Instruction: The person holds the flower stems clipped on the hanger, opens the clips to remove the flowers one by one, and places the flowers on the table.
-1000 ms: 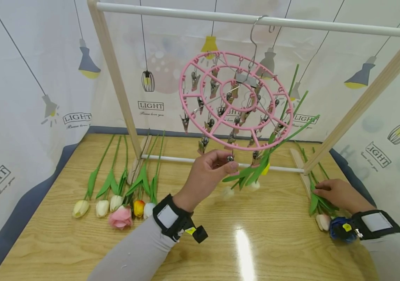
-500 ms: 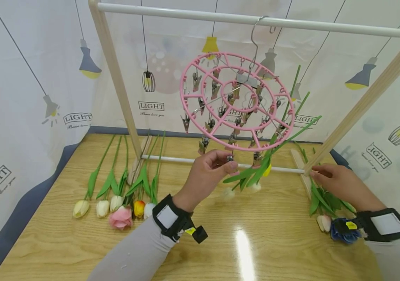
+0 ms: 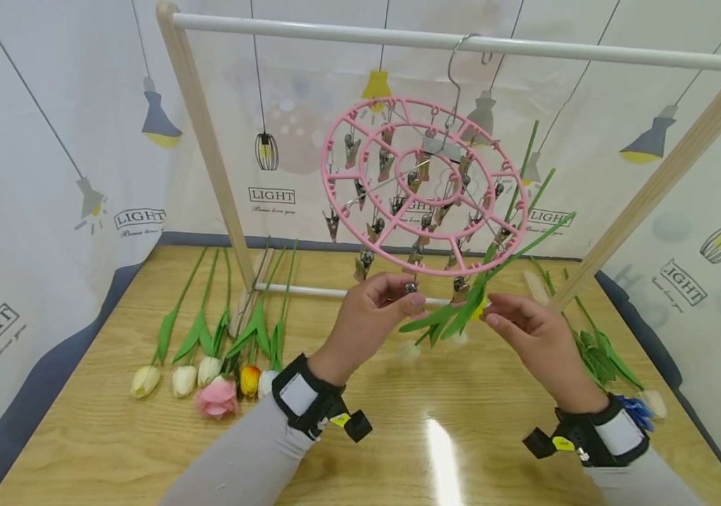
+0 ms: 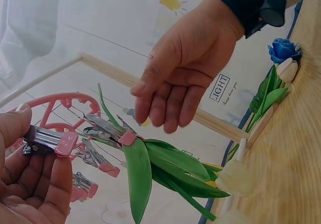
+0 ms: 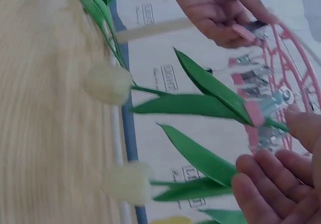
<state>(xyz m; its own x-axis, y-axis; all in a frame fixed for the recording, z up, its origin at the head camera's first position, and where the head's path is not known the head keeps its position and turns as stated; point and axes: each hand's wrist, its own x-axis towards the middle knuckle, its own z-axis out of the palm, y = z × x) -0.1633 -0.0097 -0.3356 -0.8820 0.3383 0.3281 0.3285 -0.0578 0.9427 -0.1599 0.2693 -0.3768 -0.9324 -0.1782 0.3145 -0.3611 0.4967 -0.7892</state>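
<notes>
In the head view my left hand (image 3: 363, 320) pinches a metal clip (image 4: 47, 139) with pink tips, at the front edge of a round pink clip hanger (image 3: 325, 169). Nothing is gripped in the clip's tips. My right hand (image 3: 537, 337) holds nothing; its fingers are loosely bent beside the hanging flowers. Those are artificial tulips with green leaves (image 3: 462, 316), head down in clips at the hanger's front right. The right wrist view has two white tulip heads, a nearer one (image 5: 108, 85) and another (image 5: 128, 184). Contact between the right fingers and a clip cannot be told.
A wood-sided stand with a white top rail (image 3: 335, 29) carries the hanger. On the table's left lie several tulips (image 3: 145, 381) and a pink rose (image 3: 216, 398). A blue rose (image 4: 283, 50) and a pale tulip (image 4: 287, 71) lie at the right, partly behind the right wrist.
My right hand has left the flowers at the right, first rising beside the stand's leg, then moving left to the hanging tulips. The left hand keeps its hold on the clip.
</notes>
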